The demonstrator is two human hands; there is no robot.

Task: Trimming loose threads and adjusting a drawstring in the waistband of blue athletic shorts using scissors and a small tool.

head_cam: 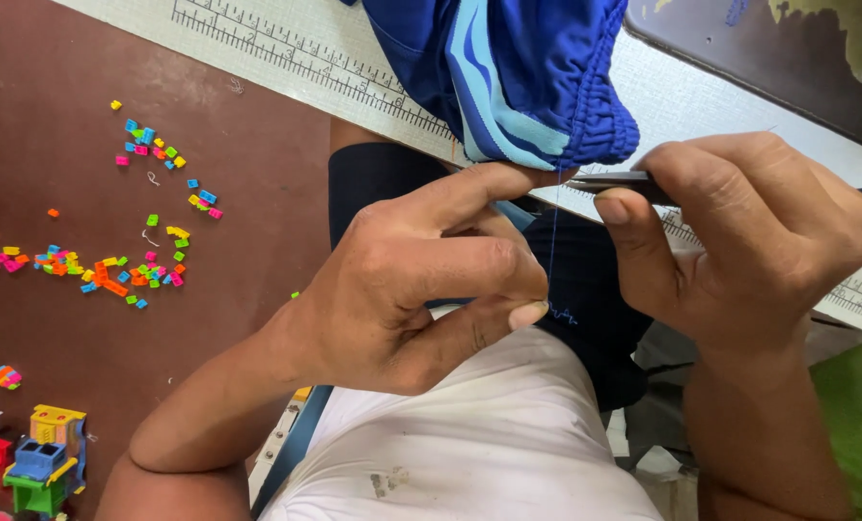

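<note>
1. Two bare hands working above a white-clad lap (489,434), wrists nearly level.
2. Left hand (421,280) pinching the elasticated hem of a blue garment (518,77) with the forefinger, thumb pulling a thin blue thread (554,241) taut beneath it.
3. Right hand (749,241) gripping small dark thread snips (614,181) between thumb and curled fingers, tips touching the hem.
4. Hanging off a white ruled table edge (305,58), garment lying farther back.
5. Lying scattered on the brown floor (238,174) at far left, bright toy bricks (132,270).
</note>
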